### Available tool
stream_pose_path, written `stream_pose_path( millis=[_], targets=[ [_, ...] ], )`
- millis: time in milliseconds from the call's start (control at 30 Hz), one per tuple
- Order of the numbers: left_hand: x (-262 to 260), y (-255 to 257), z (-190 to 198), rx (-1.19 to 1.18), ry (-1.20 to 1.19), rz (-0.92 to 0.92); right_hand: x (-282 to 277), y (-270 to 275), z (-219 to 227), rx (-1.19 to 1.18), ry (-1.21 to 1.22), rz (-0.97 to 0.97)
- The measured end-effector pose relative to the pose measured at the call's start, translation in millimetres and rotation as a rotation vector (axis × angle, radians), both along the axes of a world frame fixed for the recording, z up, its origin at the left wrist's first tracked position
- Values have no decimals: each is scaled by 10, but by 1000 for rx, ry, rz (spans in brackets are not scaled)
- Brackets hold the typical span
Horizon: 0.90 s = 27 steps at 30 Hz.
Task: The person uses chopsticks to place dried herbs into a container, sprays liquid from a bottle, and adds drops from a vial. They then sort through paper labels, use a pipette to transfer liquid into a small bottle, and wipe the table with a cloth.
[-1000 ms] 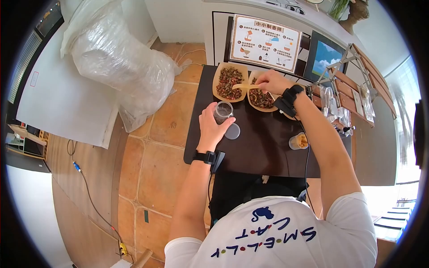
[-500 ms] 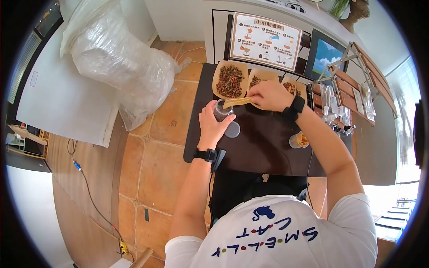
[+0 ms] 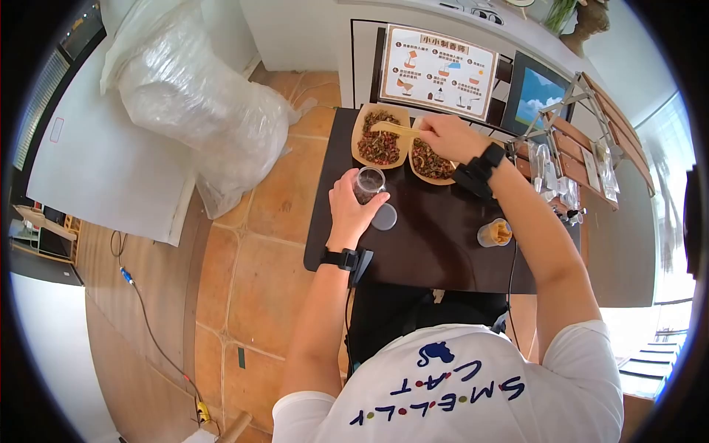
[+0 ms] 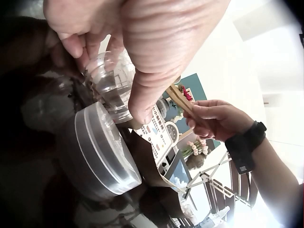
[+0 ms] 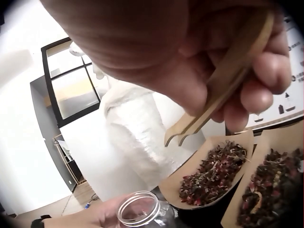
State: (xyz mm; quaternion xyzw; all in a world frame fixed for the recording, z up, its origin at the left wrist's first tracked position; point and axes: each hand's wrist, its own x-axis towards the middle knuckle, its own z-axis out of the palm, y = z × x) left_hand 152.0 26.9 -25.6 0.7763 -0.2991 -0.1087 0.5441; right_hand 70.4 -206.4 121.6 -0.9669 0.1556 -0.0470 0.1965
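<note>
My left hand [image 3: 354,207] grips an open clear jar [image 3: 367,177] standing on the dark table, with dark bits inside it. Beside the jar lies its round translucent lid [image 4: 102,152]. Between thumb and fingers, my right hand [image 3: 448,138] holds wooden tongs [image 5: 223,80]; their two tips stand slightly apart with nothing visible between them. In the head view the tongs [image 3: 395,128] reach over the left paper tray [image 3: 358,148], heaped with dried red and brown flower bits [image 5: 213,173]. A second paper tray [image 5: 232,213] with a similar mix sits below my right wrist.
A plastic cup [image 3: 493,233] of pale yellowish pieces stands on the table's right side. Behind the trays leans an illustrated sign [image 3: 439,70]. At the right is a folding wooden rack [image 3: 572,148] with small plastic packets. Plastic-wrapped bulk [image 3: 199,103] stands at left.
The tongs swung from the left tray to the jar's mouth, then back up over that tray. My left hand and the jar have stayed in place.
</note>
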Motion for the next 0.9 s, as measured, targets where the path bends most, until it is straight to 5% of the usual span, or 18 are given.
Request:
stream_pose_path(
  millis=[167, 267, 400, 633, 867, 900],
  targets=[
    [-22, -4, 26, -3, -154, 72, 260, -22, -369, -505, 106, 74],
    [-12, -1, 10, -17, -167, 66, 533, -250, -841, -525, 207, 151],
    [11, -6, -18, -65, -153, 33, 735, -191, -1189, -351, 256, -114],
    [30, 5, -22, -45, -9, 2, 358, 256, -209, -161, 99, -102],
    [50, 47, 173, -150, 261, -6, -1057, 607, 1033, 174, -389, 45],
    [-116, 103, 562, -31, 172, 34, -1260, 639, 1083, 215, -467, 18]
  ],
)
